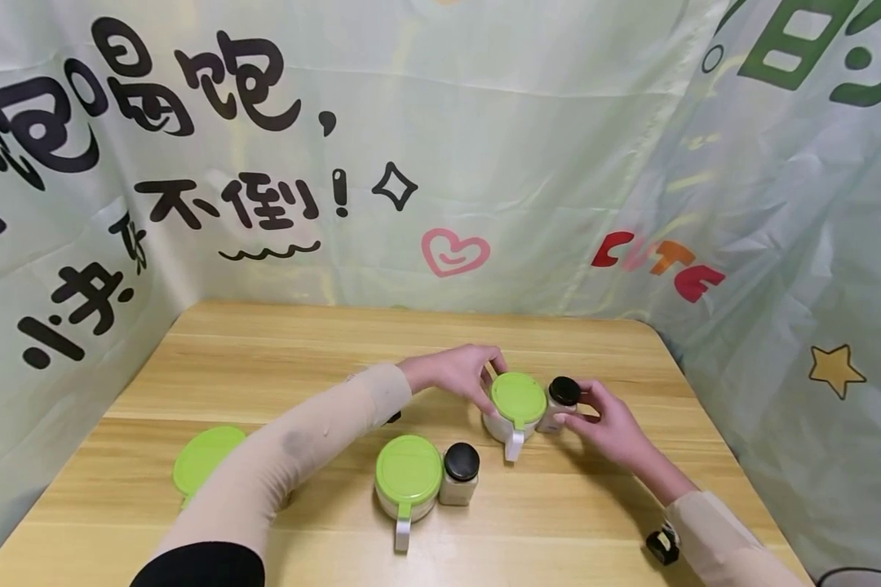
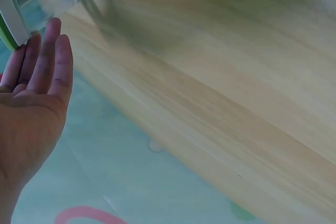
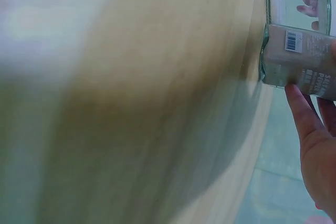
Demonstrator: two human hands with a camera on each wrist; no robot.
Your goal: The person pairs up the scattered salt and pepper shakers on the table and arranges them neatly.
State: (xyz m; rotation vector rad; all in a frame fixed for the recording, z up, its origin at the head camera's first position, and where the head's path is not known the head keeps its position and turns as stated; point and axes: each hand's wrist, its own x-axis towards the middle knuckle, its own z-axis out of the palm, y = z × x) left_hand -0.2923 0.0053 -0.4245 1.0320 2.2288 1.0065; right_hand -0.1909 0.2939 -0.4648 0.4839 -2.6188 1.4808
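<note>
My left hand (image 1: 458,371) holds a clear seasoning jar with a green lid (image 1: 517,397), thumb at its left side and fingers behind it. In the left wrist view, the fingertips of that hand (image 2: 34,103) lie against the jar (image 2: 37,6) near its lid. Right beside the jar stands a pepper bottle with a black cap (image 1: 564,390), pinched between the thumb and fingers of my right hand (image 1: 617,428). The right wrist view shows the printed label and barcode of the bottle (image 3: 294,56), with a finger of the right hand (image 3: 320,153) on its side.
Nearer on the wooden table (image 1: 543,530) stand another green-lidded jar (image 1: 409,471) and another black-capped bottle (image 1: 461,463), side by side. A third green lid (image 1: 207,456) is partly covered by my left sleeve. Printed cloth (image 1: 558,163) hangs behind and beside the table.
</note>
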